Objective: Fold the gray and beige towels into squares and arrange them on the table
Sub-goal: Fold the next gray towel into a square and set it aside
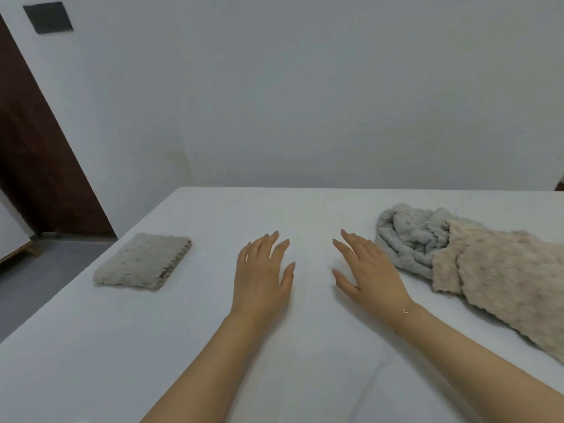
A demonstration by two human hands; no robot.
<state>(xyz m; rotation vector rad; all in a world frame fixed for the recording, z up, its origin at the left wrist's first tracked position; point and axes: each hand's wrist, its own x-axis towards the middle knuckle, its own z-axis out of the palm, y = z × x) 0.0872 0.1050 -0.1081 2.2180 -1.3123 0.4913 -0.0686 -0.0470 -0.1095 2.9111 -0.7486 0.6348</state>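
1. Both hands are hanging out mid-table with fingers straight and spread, holding nothing. The left hand is sitting flat-ish over the white table; the right hand is angling toward the pile on its side, near it but not touching.

2. Just beside the right hand, the gray towel is lying bunched up in a lump, and the beige towel is draping over part of it and trailing off toward the table's right edge. Those two are looking unfolded to me.

3. Well apart on the left, a folded beige towel is already sitting as a neat rectangle-ish stack, so I'm guessing one piece is done and two are waiting.

4. What I'm worrying about: since the beige one is overlapping the gray, grabbing either with one hand is probably dragging the other along and tangling them worse.

5. The beige towel is running close to the edge, possibly past it (can't tell, it's cut off), so a careless tug could be sending it sliding to the floor.

6. This fabric looks thick and fluffy, so folds could be springing open or ending up lopsided instead of square if the corners aren't getting lined up.

7. Sweeping a towel across could also be bumping the finished stack out of place.
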